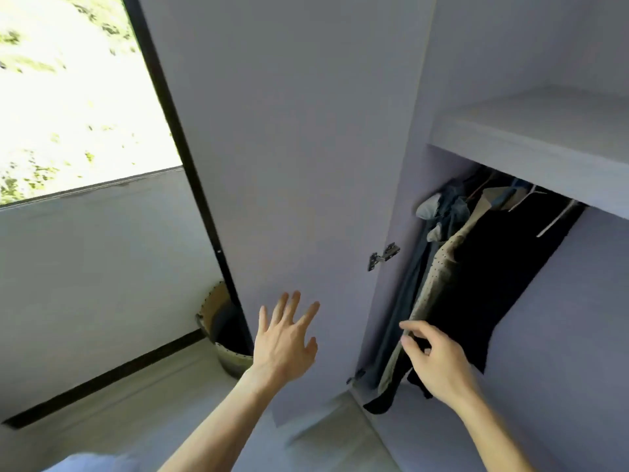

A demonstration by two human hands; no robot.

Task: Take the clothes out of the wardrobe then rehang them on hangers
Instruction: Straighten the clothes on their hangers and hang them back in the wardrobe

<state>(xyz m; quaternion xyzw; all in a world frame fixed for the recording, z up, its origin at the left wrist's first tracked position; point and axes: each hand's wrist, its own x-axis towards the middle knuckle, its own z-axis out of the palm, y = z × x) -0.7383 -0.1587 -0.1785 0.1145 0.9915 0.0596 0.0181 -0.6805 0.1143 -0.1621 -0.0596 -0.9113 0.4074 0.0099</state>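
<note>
Removal starting: left hand (286,338) splayed, empty; right hand (439,364), 4 o'clock, pinches dotted beige garment (439,267); next, lift it out.

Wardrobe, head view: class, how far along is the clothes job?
Done: the door stands open. In hand: the right hand is at the edge of the dotted garment, grip unclear; the left hand is open before the door. Left: the clothes all hang inside; none out, none rehung.
</note>
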